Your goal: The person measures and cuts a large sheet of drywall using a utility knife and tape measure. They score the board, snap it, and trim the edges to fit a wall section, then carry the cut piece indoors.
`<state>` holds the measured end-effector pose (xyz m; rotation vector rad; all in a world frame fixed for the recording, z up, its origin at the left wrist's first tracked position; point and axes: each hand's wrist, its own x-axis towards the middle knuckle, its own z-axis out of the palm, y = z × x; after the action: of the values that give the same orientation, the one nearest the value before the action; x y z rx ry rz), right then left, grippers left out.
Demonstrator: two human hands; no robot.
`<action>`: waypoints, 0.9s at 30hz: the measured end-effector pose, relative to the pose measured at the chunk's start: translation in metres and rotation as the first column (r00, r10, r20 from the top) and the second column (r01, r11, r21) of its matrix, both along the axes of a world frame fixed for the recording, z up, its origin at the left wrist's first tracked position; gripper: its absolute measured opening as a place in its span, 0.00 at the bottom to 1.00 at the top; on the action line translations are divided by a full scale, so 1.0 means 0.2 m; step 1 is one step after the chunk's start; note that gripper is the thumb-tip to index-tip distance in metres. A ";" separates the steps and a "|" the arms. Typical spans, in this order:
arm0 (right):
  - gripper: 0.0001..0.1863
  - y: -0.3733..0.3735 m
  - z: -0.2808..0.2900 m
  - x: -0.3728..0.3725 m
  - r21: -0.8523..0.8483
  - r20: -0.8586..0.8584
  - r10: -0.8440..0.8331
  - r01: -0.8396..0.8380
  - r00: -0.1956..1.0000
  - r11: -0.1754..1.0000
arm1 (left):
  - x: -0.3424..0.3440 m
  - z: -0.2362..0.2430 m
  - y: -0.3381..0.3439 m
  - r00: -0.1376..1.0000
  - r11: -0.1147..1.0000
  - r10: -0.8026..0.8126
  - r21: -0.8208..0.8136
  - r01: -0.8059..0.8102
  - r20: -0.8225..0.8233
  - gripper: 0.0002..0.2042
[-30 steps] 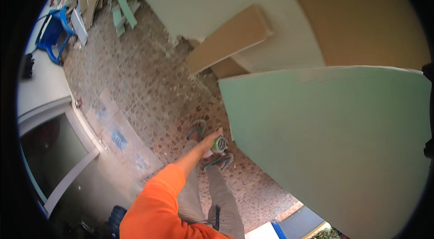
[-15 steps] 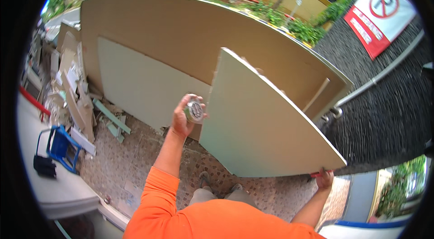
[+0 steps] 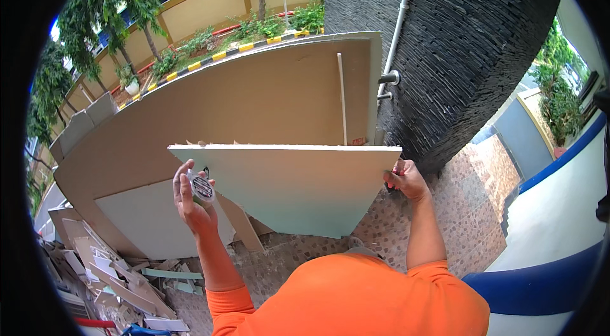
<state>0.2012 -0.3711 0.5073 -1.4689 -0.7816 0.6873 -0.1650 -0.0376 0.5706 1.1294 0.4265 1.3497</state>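
A loose sheet of drywall (image 3: 305,190), pale grey-green, is tilted in front of me with its white edge at the top. At its left end my left hand (image 3: 195,208) is closed around a round-faced tape measure (image 3: 203,188), close against the board. My right hand (image 3: 413,182) is at the board's right end, closed on a red-and-black hand tool (image 3: 391,178), probably a utility knife. Its fingers hide most of that tool. Whether the right fingers also pinch the board's edge is hard to make out.
Behind stand a large brown-faced board (image 3: 254,91) and a lower pale sheet (image 3: 155,221). Drywall offcuts (image 3: 117,279) are heaped at the lower left. A dark stone wall (image 3: 457,63) with a white pipe (image 3: 399,31) rises on the right, above patterned paving (image 3: 451,215).
My view has swung to the right. The drywall sheet now lies more level across it, with its top edge nearly horizontal. Both hands keep what they hold.
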 end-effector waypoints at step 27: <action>0.27 -0.09 0.45 0.10 0.554 -0.331 0.025 0.173 0.943 0.814 | 0.62 0.27 -0.63 0.636 0.823 -0.112 0.288 0.490 -0.763 0.35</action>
<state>0.2212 -0.3896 0.5970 -0.7943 -0.5960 0.5445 -0.0408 -0.1626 0.6250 2.0739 0.4337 0.6385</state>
